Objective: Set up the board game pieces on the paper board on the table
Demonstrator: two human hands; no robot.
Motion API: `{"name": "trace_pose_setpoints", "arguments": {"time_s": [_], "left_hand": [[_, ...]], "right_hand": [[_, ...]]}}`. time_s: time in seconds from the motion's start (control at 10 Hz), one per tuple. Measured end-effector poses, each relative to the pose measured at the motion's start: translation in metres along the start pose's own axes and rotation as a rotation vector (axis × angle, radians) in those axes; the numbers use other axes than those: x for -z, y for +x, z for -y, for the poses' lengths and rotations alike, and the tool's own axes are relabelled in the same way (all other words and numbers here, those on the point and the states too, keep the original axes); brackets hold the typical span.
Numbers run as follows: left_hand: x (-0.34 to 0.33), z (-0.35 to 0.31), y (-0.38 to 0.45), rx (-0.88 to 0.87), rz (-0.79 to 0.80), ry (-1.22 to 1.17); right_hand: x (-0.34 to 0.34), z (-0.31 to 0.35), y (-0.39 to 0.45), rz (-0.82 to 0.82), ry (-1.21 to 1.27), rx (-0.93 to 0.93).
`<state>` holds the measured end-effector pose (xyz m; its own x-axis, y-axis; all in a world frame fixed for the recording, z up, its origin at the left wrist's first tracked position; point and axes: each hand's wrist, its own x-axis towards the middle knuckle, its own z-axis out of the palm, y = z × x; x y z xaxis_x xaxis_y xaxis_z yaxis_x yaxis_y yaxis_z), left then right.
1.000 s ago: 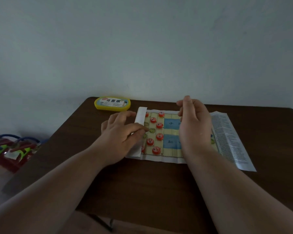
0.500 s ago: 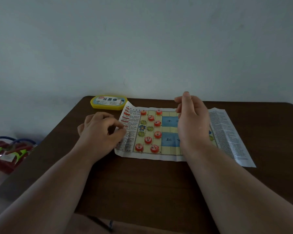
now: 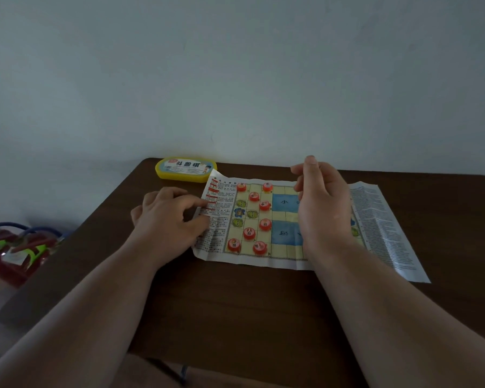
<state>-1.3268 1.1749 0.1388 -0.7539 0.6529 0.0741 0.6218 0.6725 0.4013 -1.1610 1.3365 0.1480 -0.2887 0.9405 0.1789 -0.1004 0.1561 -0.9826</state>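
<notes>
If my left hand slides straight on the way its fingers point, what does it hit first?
The left hand already touches the paper board at its printed left margin; going on rightward, it would probably meet the red pieces first.

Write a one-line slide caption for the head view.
Left hand presses the paper board's left flap flat; right hand hovers above it, red pieces already placed.

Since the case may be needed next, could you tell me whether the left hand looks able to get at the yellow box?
Probably yes: the left hand rests beside the paper board, with bare table between it and the yellow box.
</notes>
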Motion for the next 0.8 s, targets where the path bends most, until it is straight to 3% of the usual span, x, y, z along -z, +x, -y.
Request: {"name": "trace_pose_setpoints", "arguments": {"time_s": [0.3, 0.5, 0.6, 0.7, 0.8], "left_hand": [[0.001, -0.001, -0.002, -0.038, -0.068, -0.115], [0.009, -0.009, -0.01, -0.082, -0.067, -0.12], [0.016, -0.01, -0.015, -0.094, -0.099, -0.215], [0.024, -0.018, -0.031, -0.1, -0.16, -0.423], [0.031, -0.03, -0.045, 0.004, -0.223, -0.743]], "right_hand": [[0.009, 0.015, 0.001, -0.033, 0.048, -0.013], [0.037, 0.041, -0.004, -0.149, 0.215, -0.145], [0.062, 0.057, -0.009, -0.153, 0.247, -0.141], [0.09, 0.069, -0.016, -0.149, 0.24, -0.113], [0.114, 0.077, -0.026, -0.16, 0.206, -0.07]]}}
